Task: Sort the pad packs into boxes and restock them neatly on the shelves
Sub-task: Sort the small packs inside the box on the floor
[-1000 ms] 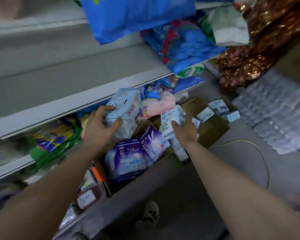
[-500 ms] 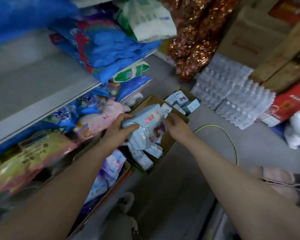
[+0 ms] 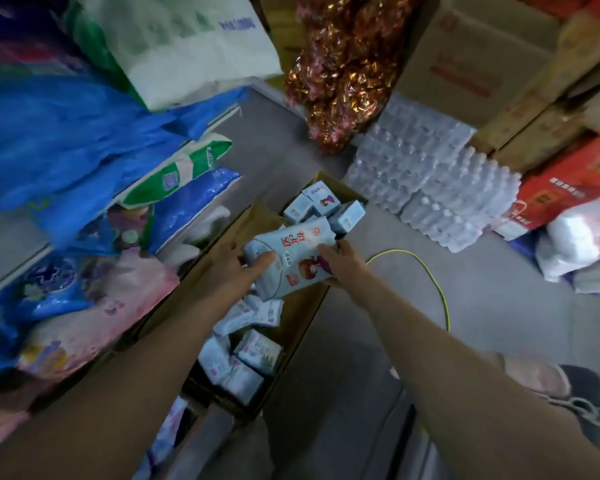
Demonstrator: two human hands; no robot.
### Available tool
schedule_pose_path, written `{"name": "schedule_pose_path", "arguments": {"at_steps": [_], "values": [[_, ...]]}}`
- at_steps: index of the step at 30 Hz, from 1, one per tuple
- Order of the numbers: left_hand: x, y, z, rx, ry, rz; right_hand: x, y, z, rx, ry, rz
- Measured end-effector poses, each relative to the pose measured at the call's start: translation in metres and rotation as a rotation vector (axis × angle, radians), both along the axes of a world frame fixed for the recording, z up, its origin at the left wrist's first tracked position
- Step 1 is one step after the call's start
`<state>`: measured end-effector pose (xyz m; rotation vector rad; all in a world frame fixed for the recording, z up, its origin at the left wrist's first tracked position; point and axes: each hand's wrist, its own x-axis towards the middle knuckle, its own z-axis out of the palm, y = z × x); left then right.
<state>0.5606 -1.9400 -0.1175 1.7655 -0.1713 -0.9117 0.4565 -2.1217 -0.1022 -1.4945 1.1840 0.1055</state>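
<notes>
Both hands hold one pale blue pad pack [image 3: 293, 259] with red lettering above an open cardboard box [image 3: 302, 317] on the floor. The left hand [image 3: 234, 268] grips the pack's near-left end, thumb laid across its face and fingers curled underneath. The right hand [image 3: 340, 263] clasps the right side, thumb on top and fingers wrapped round the edge. The pack lies tilted, its far end higher, over the middle of the box.

Inside that box, near the person, lie several small white and blue packs [image 3: 243, 355] in a loose heap. A second box [image 3: 340, 188] stands just beyond it, touching, with small blue cartons [image 3: 321, 206] in it.

To the left, shelves [image 3: 11, 268] carry large blue, green and pink bags. Wrapped trays of water bottles [image 3: 426, 181] sit on the grey floor [image 3: 378, 341] to the right, with a thin yellow cable [image 3: 433, 278] curving nearby.
</notes>
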Motion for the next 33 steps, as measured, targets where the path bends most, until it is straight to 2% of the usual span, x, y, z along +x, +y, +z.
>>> {"name": "schedule_pose_path", "arguments": {"at_steps": [3,9,13,18,20,26,33], "values": [[0.02,-0.043,-0.01,0.083,-0.031,-0.047,0.015,-0.039,-0.017,-0.066,0.032,-0.005],[0.046,-0.107,-0.067,0.163,0.024,-0.068,0.031,-0.1,-0.062,0.011,0.092,-0.019],[0.065,-0.169,-0.085,0.246,0.067,-0.053,0.064,-0.155,-0.104,0.02,0.161,0.069],[0.098,-0.261,-0.153,0.405,0.008,-0.026,0.102,-0.241,-0.173,0.031,0.28,0.255],[0.109,-0.298,-0.182,0.424,0.027,-0.026,0.11,-0.275,-0.202,0.009,0.32,0.338],[0.134,-0.384,-0.271,0.457,0.056,-0.117,0.135,-0.358,-0.282,-0.033,0.35,0.278],[0.167,-0.428,-0.329,0.466,0.049,-0.191,0.159,-0.393,-0.346,-0.009,0.371,0.308]]}}
